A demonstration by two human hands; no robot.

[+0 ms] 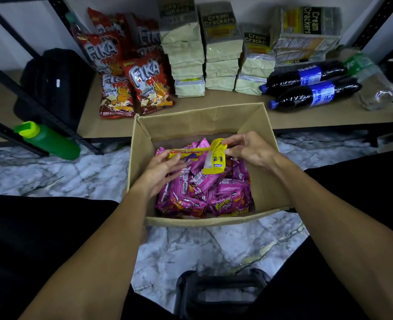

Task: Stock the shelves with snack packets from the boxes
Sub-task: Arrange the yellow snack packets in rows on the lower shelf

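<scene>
An open cardboard box (142, 158) stands on the marble floor in front of me, filled with several pink snack packets (223, 195). Both hands are inside it. My left hand (161, 172) holds one yellow snack packet (188, 154) lying sideways over the pink ones. My right hand (248, 148) pinches the top of a second yellow packet (215, 160) that hangs upright. The low wooden shelf (214, 98) lies just beyond the box.
On the shelf stand red Fika bags (151, 86), stacks of cream cracker packs (221, 49) and two cola bottles (315, 93) lying down. A green bottle (50, 139) and a black bag (52, 82) sit at left by the rack's black frame. A dark stool (221, 294) is between my legs.
</scene>
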